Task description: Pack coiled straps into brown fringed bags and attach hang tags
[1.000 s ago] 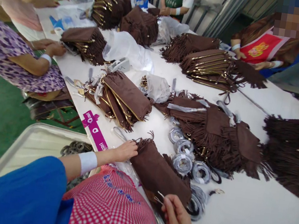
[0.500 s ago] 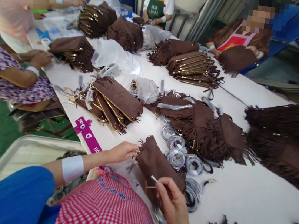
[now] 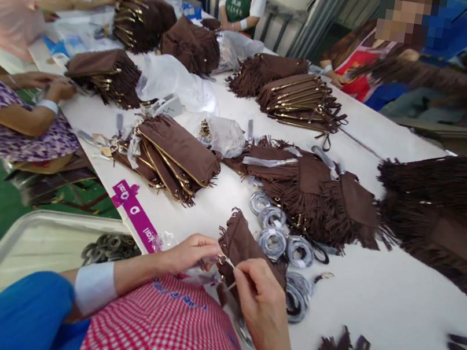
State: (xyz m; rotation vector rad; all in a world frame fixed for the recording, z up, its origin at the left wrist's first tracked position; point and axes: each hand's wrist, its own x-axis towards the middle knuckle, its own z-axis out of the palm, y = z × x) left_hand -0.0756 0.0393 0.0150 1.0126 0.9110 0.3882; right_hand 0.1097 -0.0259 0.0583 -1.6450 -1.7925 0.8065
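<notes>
A brown fringed bag (image 3: pixel 244 236) lies at the table's near edge, in front of my apron. At its left end my left hand (image 3: pixel 195 252) pinches a small gold metal ring (image 3: pixel 222 259) between thumb and fingers. My right hand (image 3: pixel 261 299) is closed on a thin white strip (image 3: pixel 229 263), whose tip meets the ring. Part of the bag is hidden behind my right hand.
Coiled straps in clear wrap (image 3: pixel 272 243) sit just beyond the bag. Stacks of brown bags (image 3: pixel 180 149) and a fringed pile (image 3: pixel 303 177) cover the table (image 3: pixel 373 295). A pale bin (image 3: pixel 38 233) stands at left. Several co-workers work around the table.
My right hand has brought the white strip left to the ring, and my hands are closer together. At the far right, a co-worker's bag has swung rightward in a blur.
</notes>
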